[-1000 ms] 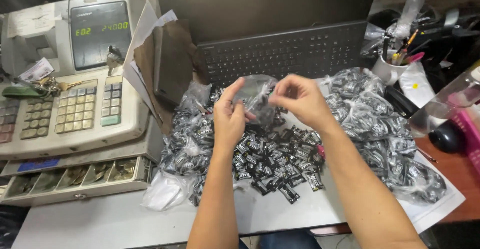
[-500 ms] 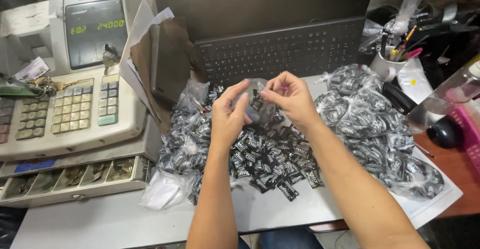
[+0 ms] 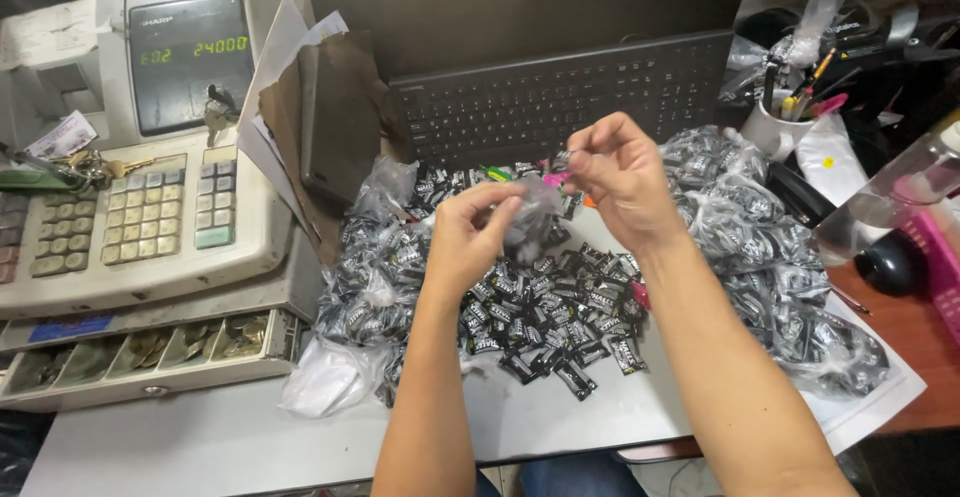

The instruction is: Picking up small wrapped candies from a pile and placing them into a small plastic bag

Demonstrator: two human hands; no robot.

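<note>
Both hands have drifted apart a little since the earlier frames, and the small clear plastic bag (image 3: 528,219) now hangs lower between them instead of being pinched up high.

From the head view, the left hand (image 3: 465,239) is closed on the bag's left side, thumb and fingers pinching the crumpled film. The right hand (image 3: 622,172) sits higher and to the right, fingertips pinched together at the bag's upper edge; whether it truly grips the film or only touches it I cannot tell.

Beneath the hands lies a loose pile of small black wrapped candies (image 3: 560,317) on the white desk (image 3: 200,447). Filled clear bags of the same candies (image 3: 770,247) are heaped to the right, more to the left. A black keyboard (image 3: 560,92) stands behind the pile, and a beige cash register (image 3: 140,177) with its coin drawer open sits at the far left. A white cup of pens (image 3: 780,122) is at the upper right.
</note>
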